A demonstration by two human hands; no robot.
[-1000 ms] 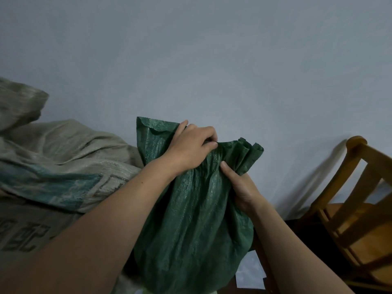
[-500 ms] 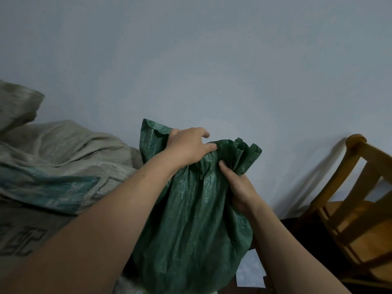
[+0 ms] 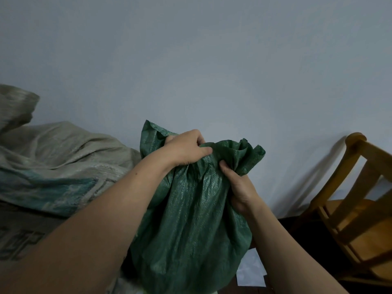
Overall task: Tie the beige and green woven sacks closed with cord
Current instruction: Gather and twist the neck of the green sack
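Observation:
A full green woven sack (image 3: 191, 225) stands upright in the centre, its mouth bunched into pleats at the top. My left hand (image 3: 186, 148) grips the gathered cloth at the upper left of the mouth. My right hand (image 3: 237, 185) holds the bunched neck from the right side, thumb pressed into the folds. To the left lies a large beige woven sack (image 3: 53, 162) with green and dark printing, its top slumped over. No cord shows in view.
A wooden chair (image 3: 356, 213) stands at the right, close to the sack. A plain pale wall (image 3: 212, 60) fills the background. A white sheet (image 3: 250, 272) lies on the dark floor below the green sack.
My left hand has curled tighter over the sack's mouth and pulled the folds toward the right hand; the opening is more tightly gathered than a second ago.

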